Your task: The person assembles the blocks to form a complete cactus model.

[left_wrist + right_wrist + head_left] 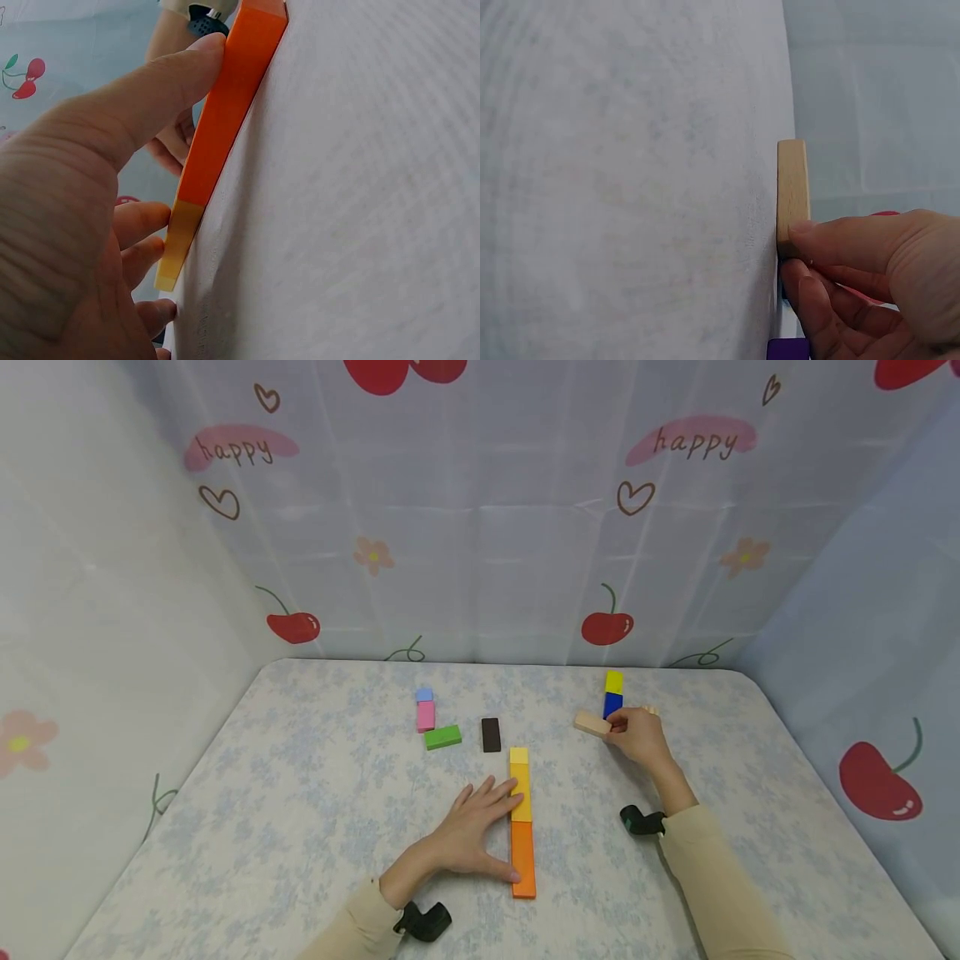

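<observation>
"White curtains (pixel 495 602) printed with red cherries are hanging behind my pale table (pixel 247 827) with its blue floral pattern."

"What is your left hand doing?"

"My left hand (pixel 472 831) is spreading its fingers, its thumb touching the long orange rectangular block (pixel 523 860) and its fingertips touching the amber rectangular block (pixel 522 811) adjoining that one's far end."

"And your right?"

"My right hand (pixel 641 739) is pinching the plain wooden rectangular block (pixel 590 722), beyond and right of the orange one."

"What else is lying about?"

"One dark brown rectangular block (pixel 491 735) and one green rectangular block (pixel 443 737) are lying beyond the orange block, leftward."
</observation>
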A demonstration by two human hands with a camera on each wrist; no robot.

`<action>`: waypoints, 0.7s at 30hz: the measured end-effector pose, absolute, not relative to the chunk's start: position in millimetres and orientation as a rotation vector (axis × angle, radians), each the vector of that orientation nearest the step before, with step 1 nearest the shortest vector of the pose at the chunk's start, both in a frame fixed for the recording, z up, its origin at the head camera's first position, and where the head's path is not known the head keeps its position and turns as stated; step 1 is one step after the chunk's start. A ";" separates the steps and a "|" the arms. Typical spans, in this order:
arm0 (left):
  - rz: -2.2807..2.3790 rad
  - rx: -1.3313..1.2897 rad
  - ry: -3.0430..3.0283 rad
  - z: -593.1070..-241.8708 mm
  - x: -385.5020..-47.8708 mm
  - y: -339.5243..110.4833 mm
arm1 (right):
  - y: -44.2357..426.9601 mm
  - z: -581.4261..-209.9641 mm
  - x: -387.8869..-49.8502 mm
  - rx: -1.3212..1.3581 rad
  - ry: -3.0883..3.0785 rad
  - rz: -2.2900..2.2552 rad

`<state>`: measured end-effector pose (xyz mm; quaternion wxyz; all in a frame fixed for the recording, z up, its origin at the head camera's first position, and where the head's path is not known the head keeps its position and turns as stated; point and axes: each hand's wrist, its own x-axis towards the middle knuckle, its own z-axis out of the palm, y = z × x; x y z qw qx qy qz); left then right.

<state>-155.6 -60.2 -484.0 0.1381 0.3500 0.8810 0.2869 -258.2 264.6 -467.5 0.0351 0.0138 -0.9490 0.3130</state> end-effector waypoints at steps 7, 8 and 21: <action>0.827 1.015 2.544 -485.1 -156.0 -60.5 | 265.6 -468.1 -256.4 0.036 -2.897 0.996; 0.829 1.016 2.543 -485.3 -156.2 -60.6 | 265.9 -468.3 -256.3 0.029 -2.894 1.006; 0.834 1.026 2.540 -486.0 -156.5 -61.1 | 269.3 -465.5 -248.1 0.055 -2.857 1.129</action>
